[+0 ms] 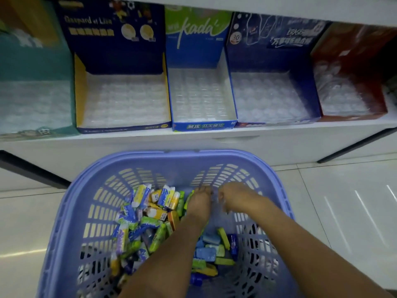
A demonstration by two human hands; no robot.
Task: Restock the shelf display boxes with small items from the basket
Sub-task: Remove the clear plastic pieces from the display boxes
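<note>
Though hands (198,203) (234,197) reach into basket (171,156), fingers (223,204) blur.

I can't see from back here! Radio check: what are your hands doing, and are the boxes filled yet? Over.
Left hand, right hand both down in basket, grip unclear. Display boxes unfilled. Nothing blocking.

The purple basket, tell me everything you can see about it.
The basket looks like lilac plastic, with a thick smooth rim and walls pierced by rows of slots. It stands upright on the pale tiled floor, just in front of the white shelf. A loose heap of small packaged items, mostly yellow, green and blue, lies on its bottom. The left hand and right hand both reach down inside near its far wall; whether they grip anything is unclear.
</note>
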